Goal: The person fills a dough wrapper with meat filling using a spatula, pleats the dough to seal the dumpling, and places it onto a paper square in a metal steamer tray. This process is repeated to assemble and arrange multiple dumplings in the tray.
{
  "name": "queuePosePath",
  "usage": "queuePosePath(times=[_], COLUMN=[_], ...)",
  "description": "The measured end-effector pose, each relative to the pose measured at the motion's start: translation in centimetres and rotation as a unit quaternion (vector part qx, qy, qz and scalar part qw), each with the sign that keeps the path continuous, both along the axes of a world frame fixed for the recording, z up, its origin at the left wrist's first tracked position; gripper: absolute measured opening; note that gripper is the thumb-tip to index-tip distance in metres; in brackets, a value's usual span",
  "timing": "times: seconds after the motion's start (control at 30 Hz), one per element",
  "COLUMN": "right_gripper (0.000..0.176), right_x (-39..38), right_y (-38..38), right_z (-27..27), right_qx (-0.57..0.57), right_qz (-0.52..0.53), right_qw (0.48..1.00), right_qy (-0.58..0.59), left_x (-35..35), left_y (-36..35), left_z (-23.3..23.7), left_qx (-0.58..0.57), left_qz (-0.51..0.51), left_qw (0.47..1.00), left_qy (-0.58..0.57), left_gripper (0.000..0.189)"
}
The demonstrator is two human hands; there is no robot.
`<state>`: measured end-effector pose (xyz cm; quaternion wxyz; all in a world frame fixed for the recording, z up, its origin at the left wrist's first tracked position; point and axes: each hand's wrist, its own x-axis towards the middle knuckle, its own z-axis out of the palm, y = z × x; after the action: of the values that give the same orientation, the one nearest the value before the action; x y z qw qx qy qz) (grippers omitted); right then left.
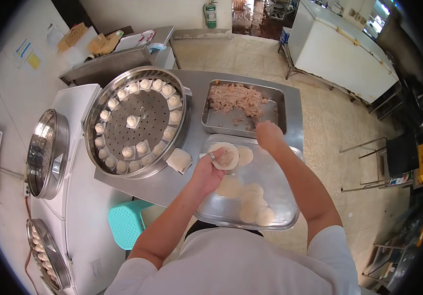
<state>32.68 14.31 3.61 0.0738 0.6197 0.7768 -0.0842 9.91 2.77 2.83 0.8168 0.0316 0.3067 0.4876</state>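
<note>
My left hand (208,172) cradles a round dough wrapper (230,164) with a lump of minced meat in its middle. My right hand (269,135) is closed over the near edge of the metal pan (243,132). A dark bit shows by its fingers at the meat, but what it grips is too hidden to name. Pinkish minced meat (236,98) fills the back of that pan. Below my hands, several flat dough rounds (251,204) lie on a shiny tray (285,187), some overlapping.
A large round perforated steamer tray (137,120) at left bears several pleated buns (132,121) on paper squares. Beside it sits a stack of white paper squares (179,160). More steamer trays (49,152) stand further left, near a turquoise stool (124,223). A white chest freezer (339,54) stands back right.
</note>
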Motion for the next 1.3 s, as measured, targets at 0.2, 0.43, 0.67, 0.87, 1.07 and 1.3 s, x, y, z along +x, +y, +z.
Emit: queuePosePath(times=[0.2, 0.43, 0.67, 0.87, 1.07, 1.3], right_gripper=[0.016, 0.034, 0.045, 0.049, 0.045, 0.022], right_x=[-0.2, 1.3, -3.1, -2.5, -2.3, -0.2], right_y=[0.4, -7.2, -12.1, -11.6, -10.6, -7.9], right_z=[1.9, 2.1, 3.3, 1.9, -1.0, -0.4], right_qx=[-0.002, 0.139, 0.120, 0.155, 0.167, -0.196], right_qz=[-0.023, -0.049, -0.083, -0.067, -0.098, -0.421], right_qw=[1.000, 0.962, 0.964, 0.968, 0.955, 0.622], right_qy=[0.010, 0.231, 0.221, 0.186, 0.226, 0.630], left_x=[-0.5, -0.1, 2.2, 3.0, 3.5, 2.2], left_y=[4.7, 10.4, 12.9, 13.7, 14.0, 14.8], left_z=[-2.3, -3.4, -3.4, -4.2, -5.8, -5.7], left_qx=[0.041, 0.007, 0.019, -0.002, -0.019, -0.068], left_qz=[0.017, 0.013, 0.006, 0.017, 0.051, 0.115], left_qw=[0.997, 1.000, 1.000, 1.000, 0.998, 0.991], left_qy=[0.065, -0.001, -0.013, -0.011, 0.019, -0.005], left_gripper=[0.032, 0.034, 0.030, 0.027, 0.031, 0.028])
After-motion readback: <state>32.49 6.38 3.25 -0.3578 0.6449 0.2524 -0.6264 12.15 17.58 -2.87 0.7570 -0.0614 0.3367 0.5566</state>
